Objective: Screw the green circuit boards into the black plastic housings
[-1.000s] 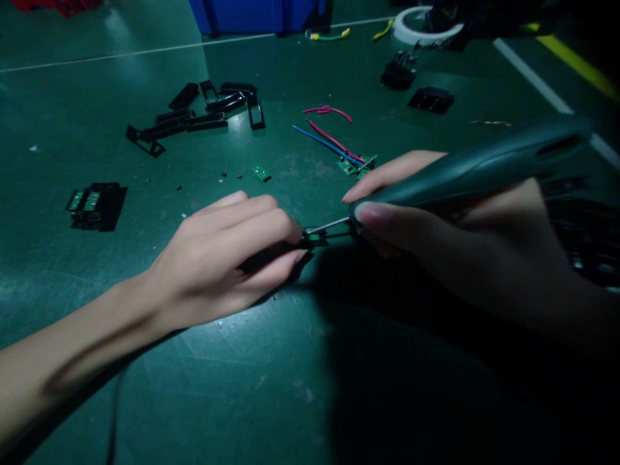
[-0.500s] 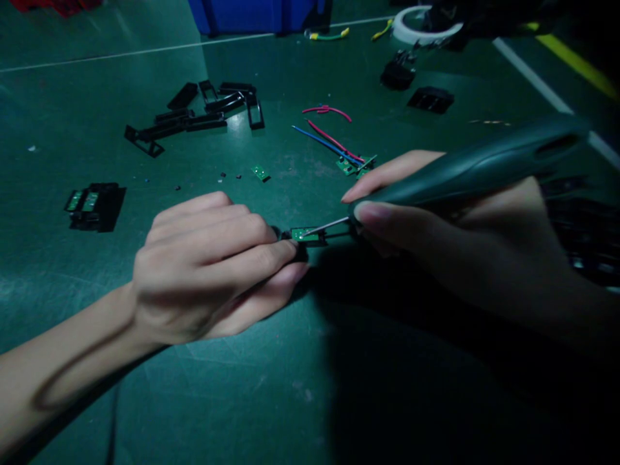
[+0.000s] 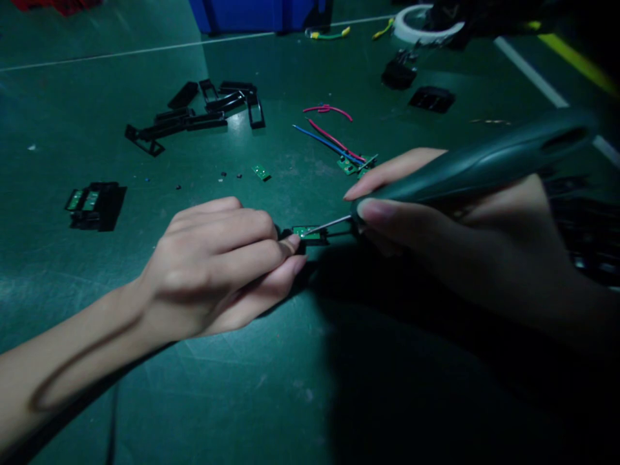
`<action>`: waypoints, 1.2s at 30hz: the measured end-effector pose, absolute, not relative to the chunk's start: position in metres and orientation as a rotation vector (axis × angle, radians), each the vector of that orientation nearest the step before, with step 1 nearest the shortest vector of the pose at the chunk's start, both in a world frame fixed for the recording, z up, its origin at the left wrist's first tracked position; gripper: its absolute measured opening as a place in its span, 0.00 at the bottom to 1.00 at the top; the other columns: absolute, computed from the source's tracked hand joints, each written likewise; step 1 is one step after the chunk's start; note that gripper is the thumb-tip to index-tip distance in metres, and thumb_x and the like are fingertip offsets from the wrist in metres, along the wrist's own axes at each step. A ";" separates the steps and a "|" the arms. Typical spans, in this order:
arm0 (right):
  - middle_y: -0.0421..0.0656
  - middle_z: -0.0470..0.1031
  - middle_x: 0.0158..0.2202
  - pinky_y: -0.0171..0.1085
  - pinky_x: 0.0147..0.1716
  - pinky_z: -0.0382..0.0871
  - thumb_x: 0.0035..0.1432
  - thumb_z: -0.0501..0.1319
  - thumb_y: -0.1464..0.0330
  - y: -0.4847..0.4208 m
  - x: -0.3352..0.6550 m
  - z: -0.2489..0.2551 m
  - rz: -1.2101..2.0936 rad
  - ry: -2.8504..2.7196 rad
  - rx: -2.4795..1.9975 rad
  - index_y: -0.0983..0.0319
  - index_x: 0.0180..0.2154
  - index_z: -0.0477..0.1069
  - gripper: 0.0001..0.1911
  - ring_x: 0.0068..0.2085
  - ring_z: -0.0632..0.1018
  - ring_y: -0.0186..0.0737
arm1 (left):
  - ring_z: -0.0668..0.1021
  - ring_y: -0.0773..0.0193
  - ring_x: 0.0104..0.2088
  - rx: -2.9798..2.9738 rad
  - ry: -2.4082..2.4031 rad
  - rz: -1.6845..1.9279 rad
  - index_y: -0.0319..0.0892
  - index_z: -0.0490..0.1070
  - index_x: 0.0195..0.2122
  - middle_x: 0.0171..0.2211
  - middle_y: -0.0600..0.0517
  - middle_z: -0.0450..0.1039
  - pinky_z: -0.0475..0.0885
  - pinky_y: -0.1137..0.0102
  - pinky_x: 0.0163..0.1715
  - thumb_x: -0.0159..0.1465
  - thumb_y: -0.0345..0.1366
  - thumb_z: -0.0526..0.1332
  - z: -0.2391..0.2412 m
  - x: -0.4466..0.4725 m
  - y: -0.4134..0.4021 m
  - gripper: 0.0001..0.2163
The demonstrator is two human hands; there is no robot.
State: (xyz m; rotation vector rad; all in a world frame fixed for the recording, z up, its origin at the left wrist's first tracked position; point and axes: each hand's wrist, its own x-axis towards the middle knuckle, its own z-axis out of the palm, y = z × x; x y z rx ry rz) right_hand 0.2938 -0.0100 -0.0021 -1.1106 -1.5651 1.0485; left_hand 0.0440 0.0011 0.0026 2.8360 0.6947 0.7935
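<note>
My left hand (image 3: pixel 217 265) is closed, its thumb and finger pinching the left end of a black plastic frame. Inside that frame lies a small green circuit board (image 3: pixel 311 230), partly hidden by the fingertips. My right hand (image 3: pixel 436 239) grips a screwdriver (image 3: pixel 475 165) with a thick dark green handle. Its thin metal shaft slants down to the left, and the tip meets the board beside my left fingertip. The exact shape of the tip cannot be made out.
Black frames (image 3: pixel 186 119) lie in a loose group behind. Boards with red and blue wires (image 3: pixel 334 148) sit near my right fingers. A loose board (image 3: pixel 261 172), a black holder with boards (image 3: pixel 94 205), a blue bin (image 3: pixel 256 16) and a white ring (image 3: pixel 426 24) also lie around.
The back of my left hand has shifted slightly right, and its fingers are more bent at the frame. The screwdriver tip stays on the board.
</note>
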 end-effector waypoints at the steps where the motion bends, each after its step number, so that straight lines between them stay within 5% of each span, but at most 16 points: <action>1: 0.35 0.76 0.28 0.33 0.19 0.60 0.60 0.73 0.65 -0.010 0.294 -0.002 1.047 -1.559 -1.118 0.59 0.37 0.81 0.06 0.23 0.70 0.27 | 0.76 0.69 0.25 2.842 0.696 0.786 0.39 0.75 0.28 0.27 0.51 0.77 0.65 0.68 0.27 0.70 0.30 0.64 0.002 0.044 0.001 0.11; 20: 0.31 0.80 0.35 0.29 0.36 0.73 0.60 0.72 0.68 -0.011 0.294 0.002 1.015 -1.605 -1.153 0.57 0.37 0.80 0.02 0.35 0.78 0.26 | 0.74 0.69 0.24 2.841 0.728 0.751 0.39 0.72 0.28 0.26 0.52 0.75 0.64 0.68 0.27 0.71 0.31 0.63 0.004 0.044 0.002 0.12; 36: 0.32 0.80 0.38 0.33 0.31 0.73 0.62 0.70 0.65 -0.016 0.293 0.004 0.945 -1.647 -1.222 0.54 0.38 0.79 0.02 0.34 0.78 0.30 | 0.75 0.69 0.25 2.799 0.707 0.781 0.37 0.73 0.27 0.26 0.50 0.74 0.66 0.68 0.27 0.71 0.29 0.63 0.003 0.045 0.000 0.13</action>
